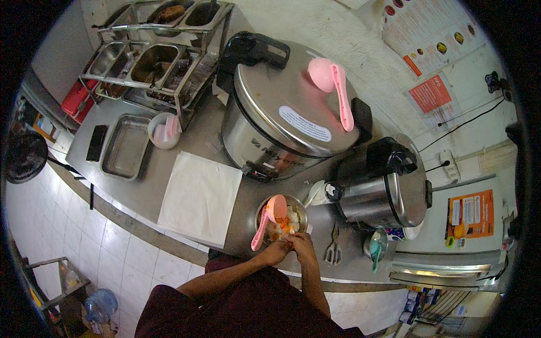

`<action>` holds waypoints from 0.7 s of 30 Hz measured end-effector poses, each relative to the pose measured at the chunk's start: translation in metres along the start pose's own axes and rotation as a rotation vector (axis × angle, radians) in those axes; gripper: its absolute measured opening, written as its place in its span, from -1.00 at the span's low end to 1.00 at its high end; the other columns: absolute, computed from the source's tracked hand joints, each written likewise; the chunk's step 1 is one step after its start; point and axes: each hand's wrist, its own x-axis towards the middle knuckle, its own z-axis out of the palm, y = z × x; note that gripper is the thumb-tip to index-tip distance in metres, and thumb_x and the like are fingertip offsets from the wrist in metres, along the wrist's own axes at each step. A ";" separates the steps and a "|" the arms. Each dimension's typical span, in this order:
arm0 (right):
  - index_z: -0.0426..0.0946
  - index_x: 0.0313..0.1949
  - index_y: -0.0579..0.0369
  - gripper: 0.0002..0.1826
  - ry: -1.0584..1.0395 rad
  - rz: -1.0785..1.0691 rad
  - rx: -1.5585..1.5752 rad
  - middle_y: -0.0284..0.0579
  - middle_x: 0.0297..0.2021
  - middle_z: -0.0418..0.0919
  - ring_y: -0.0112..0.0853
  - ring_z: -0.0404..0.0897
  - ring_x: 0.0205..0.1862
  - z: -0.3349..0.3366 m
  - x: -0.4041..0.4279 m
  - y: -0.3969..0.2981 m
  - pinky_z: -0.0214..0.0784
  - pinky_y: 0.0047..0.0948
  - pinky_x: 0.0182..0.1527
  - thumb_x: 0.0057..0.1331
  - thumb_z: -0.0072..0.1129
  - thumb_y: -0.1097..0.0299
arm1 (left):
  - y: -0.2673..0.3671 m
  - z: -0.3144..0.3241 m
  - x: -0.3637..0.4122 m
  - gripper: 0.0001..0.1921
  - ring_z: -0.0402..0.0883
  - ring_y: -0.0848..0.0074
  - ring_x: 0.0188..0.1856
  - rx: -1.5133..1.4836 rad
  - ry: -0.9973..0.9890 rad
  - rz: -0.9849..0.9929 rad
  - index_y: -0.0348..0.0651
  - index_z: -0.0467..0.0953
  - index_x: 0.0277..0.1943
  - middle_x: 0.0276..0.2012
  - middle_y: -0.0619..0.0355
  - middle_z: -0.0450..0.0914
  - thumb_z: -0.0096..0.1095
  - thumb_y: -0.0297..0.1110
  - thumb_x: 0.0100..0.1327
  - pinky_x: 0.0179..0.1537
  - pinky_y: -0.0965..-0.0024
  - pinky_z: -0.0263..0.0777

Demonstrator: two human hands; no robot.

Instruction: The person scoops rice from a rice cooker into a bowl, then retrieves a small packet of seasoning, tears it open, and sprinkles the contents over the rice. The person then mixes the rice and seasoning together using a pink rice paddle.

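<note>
In front of me on the steel worktop stands a round metal bowl (303,211) with white rice (293,216) and orange-red sauce or topping (284,224) in it. A pink plastic scoop (277,209) lies in the bowl, its handle hanging over the left rim. My left hand (277,252) and my right hand (301,243) meet at the bowl's near edge, their fingers close together over the food. Whether they hold anything small between them is hidden. White paper sheets (200,198) lie stacked to the left of the bowl.
A large rice cooker (270,122) with another pink scoop (334,86) on its lid stands behind. To the right are a smaller cooker (367,207), scissors (333,252) and a cup with a teal spoon (375,249). Left are a metal tray (126,148) and a white tub (165,139).
</note>
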 end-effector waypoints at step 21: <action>0.60 -0.37 0.35 -0.64 0.195 -0.259 -0.543 -0.22 -0.57 0.55 -0.52 0.41 -0.54 -0.023 -0.033 -0.030 0.26 -0.44 -0.45 0.24 0.20 0.18 | 0.056 -0.007 -0.036 -0.49 0.42 0.58 -0.55 -0.276 -0.285 -0.431 -0.26 0.55 -0.22 -0.52 0.19 0.47 -0.07 0.10 0.40 -0.51 0.44 0.36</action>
